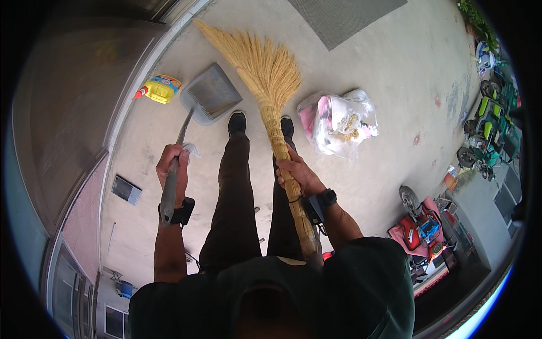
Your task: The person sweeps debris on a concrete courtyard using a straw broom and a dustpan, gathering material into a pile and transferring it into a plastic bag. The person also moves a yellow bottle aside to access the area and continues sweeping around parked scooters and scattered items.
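Observation:
My left hand [173,167] grips the long grey handle of a dustpan [216,93]. The pan rests on the concrete floor just ahead of my left shoe, its broad edge pointing up and right, and a ribbed strip shows inside. A scrap of clear plastic film [192,149] appears beside this hand; whether it is held I cannot tell. In my right hand [301,171] is the bound straw shaft of a broom [266,72]. Its fanned bristles spread out beyond my feet, and whether they touch the floor is unclear.
A yellow bottle with a red cap [163,89] lies by the wall at left. A filled clear plastic bag [338,123] stands right of my feet. A flat grey device [126,190], a grey mat [347,19], a red motorbike [417,229] and green vehicles [489,123] are farther out.

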`<state>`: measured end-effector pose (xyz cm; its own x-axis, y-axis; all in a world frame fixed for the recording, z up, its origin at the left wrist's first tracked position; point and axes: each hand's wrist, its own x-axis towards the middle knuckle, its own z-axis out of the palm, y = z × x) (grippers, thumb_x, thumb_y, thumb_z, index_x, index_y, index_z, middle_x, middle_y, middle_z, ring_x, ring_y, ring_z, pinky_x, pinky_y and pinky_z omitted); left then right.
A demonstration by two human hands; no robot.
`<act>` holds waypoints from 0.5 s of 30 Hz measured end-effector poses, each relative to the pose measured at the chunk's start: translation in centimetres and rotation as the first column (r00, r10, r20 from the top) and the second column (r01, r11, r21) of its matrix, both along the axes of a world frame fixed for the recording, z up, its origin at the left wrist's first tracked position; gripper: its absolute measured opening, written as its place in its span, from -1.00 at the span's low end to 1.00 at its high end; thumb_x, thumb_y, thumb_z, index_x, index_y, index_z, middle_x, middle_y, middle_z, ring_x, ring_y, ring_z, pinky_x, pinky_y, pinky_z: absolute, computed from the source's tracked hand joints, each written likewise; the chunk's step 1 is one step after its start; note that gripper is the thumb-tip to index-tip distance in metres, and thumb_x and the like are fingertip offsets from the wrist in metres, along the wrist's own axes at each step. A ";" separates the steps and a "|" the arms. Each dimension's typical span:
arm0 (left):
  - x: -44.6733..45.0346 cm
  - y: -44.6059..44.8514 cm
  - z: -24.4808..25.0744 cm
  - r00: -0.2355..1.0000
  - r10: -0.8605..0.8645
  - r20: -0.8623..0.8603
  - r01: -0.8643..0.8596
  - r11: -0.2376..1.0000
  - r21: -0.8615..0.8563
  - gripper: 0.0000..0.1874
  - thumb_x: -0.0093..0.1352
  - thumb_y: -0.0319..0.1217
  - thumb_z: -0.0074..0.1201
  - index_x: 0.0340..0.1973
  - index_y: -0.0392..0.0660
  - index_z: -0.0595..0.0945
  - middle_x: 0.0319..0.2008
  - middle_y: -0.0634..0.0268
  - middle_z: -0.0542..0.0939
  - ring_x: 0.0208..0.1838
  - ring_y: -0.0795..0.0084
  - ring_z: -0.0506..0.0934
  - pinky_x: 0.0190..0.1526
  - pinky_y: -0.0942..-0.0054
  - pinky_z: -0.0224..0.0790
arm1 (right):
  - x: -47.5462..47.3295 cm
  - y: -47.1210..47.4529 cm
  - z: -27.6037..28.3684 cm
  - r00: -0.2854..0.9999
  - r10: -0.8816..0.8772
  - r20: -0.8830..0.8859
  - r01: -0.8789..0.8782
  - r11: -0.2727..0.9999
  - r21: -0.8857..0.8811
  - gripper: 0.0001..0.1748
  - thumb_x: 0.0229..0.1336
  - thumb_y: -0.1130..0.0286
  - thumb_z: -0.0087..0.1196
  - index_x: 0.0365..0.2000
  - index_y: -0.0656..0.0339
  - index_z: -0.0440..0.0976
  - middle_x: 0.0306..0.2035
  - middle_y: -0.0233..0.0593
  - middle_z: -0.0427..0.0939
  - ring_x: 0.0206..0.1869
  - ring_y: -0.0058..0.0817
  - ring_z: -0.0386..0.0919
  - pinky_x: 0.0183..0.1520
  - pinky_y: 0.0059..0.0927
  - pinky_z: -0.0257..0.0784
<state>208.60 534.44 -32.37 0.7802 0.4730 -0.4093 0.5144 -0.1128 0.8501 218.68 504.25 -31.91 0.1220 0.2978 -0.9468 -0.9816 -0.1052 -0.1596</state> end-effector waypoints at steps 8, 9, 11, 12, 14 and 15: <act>-2.1 1.9 -1.6 0.995 -0.090 -0.052 0.092 0.995 0.039 -0.90 0.45 -0.47 -0.02 -0.32 -0.23 0.48 -0.37 0.32 0.46 -0.27 0.48 0.39 -0.15 0.47 0.30 | -3.5 -2.7 10.2 0.960 -0.112 -0.255 0.185 0.940 0.286 -0.10 0.19 0.45 0.00 0.44 -0.03 -0.19 -0.36 -0.31 0.37 -0.49 -0.64 0.45 -0.48 -0.65 0.49; -2.3 1.8 -2.3 0.990 -0.121 0.071 0.113 0.988 0.105 -0.88 0.46 -0.45 -0.03 -0.31 -0.23 0.47 -0.37 0.33 0.45 -0.26 0.49 0.38 -0.14 0.47 0.29 | -4.7 -3.1 11.6 0.962 -0.143 -0.232 0.214 0.923 0.320 -0.07 0.17 0.48 -0.02 0.45 -0.04 -0.23 -0.35 -0.33 0.36 -0.47 -0.66 0.45 -0.46 -0.68 0.49; -3.0 2.7 -3.0 0.986 -0.151 0.070 0.144 0.985 0.095 -0.86 0.48 -0.44 -0.05 -0.31 -0.25 0.47 -0.37 0.33 0.44 -0.26 0.49 0.38 -0.14 0.45 0.29 | -7.4 -3.7 13.7 0.965 -0.174 -0.198 0.228 0.927 0.299 -0.06 0.18 0.48 -0.03 0.45 -0.04 -0.28 -0.34 -0.36 0.35 -0.47 -0.70 0.42 -0.42 -0.70 0.50; -3.4 3.4 -3.0 0.984 -0.176 0.004 0.174 0.976 0.135 -0.84 0.49 -0.41 -0.05 -0.30 -0.26 0.47 -0.37 0.32 0.44 -0.26 0.48 0.38 -0.14 0.45 0.28 | -8.7 -3.9 14.5 0.962 -0.212 -0.171 0.254 0.924 0.285 -0.07 0.20 0.50 -0.04 0.45 -0.04 -0.29 -0.30 -0.36 0.33 -0.44 -0.73 0.41 -0.41 -0.68 0.50; -3.4 4.4 -3.7 0.982 -0.187 0.022 0.180 0.967 0.181 -0.75 0.50 -0.30 -0.05 -0.28 -0.28 0.47 -0.35 0.30 0.44 -0.23 0.43 0.38 -0.12 0.39 0.30 | -11.0 -4.5 15.9 0.973 -0.189 -0.131 0.207 0.969 0.132 -0.07 0.22 0.48 -0.05 0.45 -0.02 -0.33 -0.27 -0.38 0.32 -0.42 -0.71 0.37 -0.39 -0.64 0.47; -3.3 4.9 -3.7 0.982 -0.186 0.016 0.180 0.968 0.175 -0.75 0.49 -0.30 -0.05 -0.26 -0.28 0.48 -0.33 0.28 0.46 -0.21 0.40 0.40 -0.09 0.38 0.31 | -11.9 -5.7 16.8 0.973 -0.221 -0.063 0.228 0.962 0.153 -0.07 0.23 0.47 -0.05 0.45 -0.02 -0.34 -0.27 -0.37 0.32 -0.42 -0.69 0.37 -0.39 -0.63 0.46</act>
